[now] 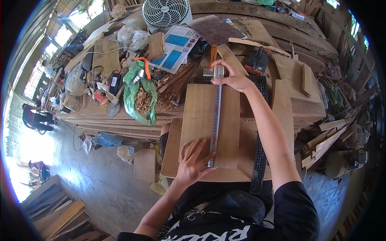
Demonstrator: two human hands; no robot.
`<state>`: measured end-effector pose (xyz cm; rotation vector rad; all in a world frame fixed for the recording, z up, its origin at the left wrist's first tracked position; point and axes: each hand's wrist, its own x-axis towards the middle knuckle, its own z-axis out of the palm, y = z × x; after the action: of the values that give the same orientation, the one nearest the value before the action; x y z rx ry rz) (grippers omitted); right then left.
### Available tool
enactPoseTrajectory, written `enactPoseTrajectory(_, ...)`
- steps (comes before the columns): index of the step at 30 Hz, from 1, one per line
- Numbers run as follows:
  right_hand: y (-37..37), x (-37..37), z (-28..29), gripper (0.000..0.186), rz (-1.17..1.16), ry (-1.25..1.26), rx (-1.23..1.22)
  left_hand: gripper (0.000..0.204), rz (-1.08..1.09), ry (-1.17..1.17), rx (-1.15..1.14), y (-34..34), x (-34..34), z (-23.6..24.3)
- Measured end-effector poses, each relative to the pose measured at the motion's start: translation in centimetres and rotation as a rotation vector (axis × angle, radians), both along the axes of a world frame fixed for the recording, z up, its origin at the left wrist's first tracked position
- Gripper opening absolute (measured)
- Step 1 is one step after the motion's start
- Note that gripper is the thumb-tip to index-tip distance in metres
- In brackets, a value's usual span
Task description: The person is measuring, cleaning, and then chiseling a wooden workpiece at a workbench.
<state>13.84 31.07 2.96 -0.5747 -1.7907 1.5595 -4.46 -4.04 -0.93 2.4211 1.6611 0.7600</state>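
Observation:
A flat wooden board (197, 116) lies in front of me, with a pulled-out measuring tape blade (215, 124) running along it from far to near. At the board's far end my right hand (231, 77) is wrapped round the tape measure's case (218, 72). My left hand (193, 162) rests on the near left part of the board, fingers spread, its thumb and forefinger on either side of the blade's near end. Beneath the board is a wider wooden panel (171, 160). A black metal square (258, 164) lies along its right side, partly hidden by my right forearm.
Behind the board, the workbench holds an orange-handled tool (213, 52), a green plastic bag (130, 102) with wood shavings, a fan (167, 14) and a printed sheet (173, 48). Planks (60, 217) are stacked at the lower left. Two people are at the far left.

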Motion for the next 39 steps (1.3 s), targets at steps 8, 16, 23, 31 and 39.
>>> enactPoseTrajectory(8,0.02,-0.10,-0.09,0.061,0.006,0.023,-0.039,0.054,-0.004,-0.012,0.012,0.14,-0.01,0.10)
enactPoseTrajectory(16,-0.34,-0.07,0.28,0.063,0.002,0.047,-0.089,0.053,-0.008,-0.022,0.019,0.23,0.04,0.39)
enactPoseTrajectory(23,-0.09,-0.12,0.18,0.063,-0.042,-0.016,0.031,0.054,-0.012,-0.017,0.027,0.27,0.04,0.52)
enactPoseTrajectory(31,-0.13,0.02,-0.09,0.063,0.006,0.079,-0.127,0.055,-0.012,-0.035,0.033,0.30,0.05,0.38)
enactPoseTrajectory(39,-0.60,0.09,0.37,0.063,-0.010,0.053,-0.088,0.054,-0.007,-0.050,0.025,0.26,0.03,0.46)
